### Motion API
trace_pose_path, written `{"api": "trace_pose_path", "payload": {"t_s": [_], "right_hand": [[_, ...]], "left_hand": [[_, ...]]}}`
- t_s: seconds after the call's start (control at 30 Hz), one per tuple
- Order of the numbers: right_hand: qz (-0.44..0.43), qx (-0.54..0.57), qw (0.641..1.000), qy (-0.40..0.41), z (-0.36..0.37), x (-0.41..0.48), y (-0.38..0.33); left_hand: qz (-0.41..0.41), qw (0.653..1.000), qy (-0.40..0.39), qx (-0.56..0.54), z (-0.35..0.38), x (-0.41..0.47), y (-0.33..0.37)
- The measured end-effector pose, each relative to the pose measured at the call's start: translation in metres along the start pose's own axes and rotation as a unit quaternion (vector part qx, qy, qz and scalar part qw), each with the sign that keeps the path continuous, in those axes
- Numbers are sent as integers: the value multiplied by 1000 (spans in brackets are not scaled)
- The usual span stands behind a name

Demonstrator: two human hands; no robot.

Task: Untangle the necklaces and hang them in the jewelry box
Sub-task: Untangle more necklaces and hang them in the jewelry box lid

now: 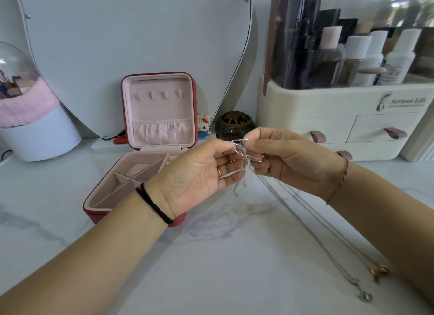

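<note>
Now, head view. Both hands are raised over the middle of the marble bench point(211, 256), palms turned toward each other. The left hand point(199, 173) pinches one end of a silver knot of necklaces point(242, 159) between thumb and fingers point(225, 145), with other strands looped across its curled lower fingers. The right hand point(288, 159) pinches the same top strand from the other side, fingers curled round more chain. Loose ends dangle below the knot.

Two chains point(328, 239) trail from the right hand down across the bench toward its front right corner, ending in a gold pendant point(380, 271) and a silver pendant point(366, 296).

The jewelry box point(159, 107) sits open behind the left wrist, left of centre. Its lid stands upright with four bare hooks point(159, 95). A heart-shaped mirror point(131, 32) stands behind it, and a cream drawer organizer point(328, 117) at the back right.
</note>
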State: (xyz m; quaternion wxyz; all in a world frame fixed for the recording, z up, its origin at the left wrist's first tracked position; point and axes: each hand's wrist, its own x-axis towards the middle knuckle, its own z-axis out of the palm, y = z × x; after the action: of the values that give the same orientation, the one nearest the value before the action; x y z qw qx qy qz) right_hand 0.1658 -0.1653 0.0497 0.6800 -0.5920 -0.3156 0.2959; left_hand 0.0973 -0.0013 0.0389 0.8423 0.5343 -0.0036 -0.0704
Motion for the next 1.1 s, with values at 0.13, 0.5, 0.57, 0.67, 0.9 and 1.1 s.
{"api": "trace_pose_path", "payload": {"t_s": [0.13,0.5,0.57,0.67,0.9,1.1], "right_hand": [[6,-20,999,33,-1,0,0],[-30,-2,996,81,-5,1,-2],[-28,21,996,79,-4,1,-1],[-20,79,995,59,0,0,-1],[-18,52,997,46,5,-2,-3],[-19,4,998,58,1,-3,-5]], "left_hand": [[25,1000,13,-10,1,0,3],[81,977,71,182,1,-10,11],[88,969,84,213,0,-11,13],[86,968,90,218,0,-11,15],[85,963,65,247,0,-13,13],[81,905,57,414,2,-13,7]]}}
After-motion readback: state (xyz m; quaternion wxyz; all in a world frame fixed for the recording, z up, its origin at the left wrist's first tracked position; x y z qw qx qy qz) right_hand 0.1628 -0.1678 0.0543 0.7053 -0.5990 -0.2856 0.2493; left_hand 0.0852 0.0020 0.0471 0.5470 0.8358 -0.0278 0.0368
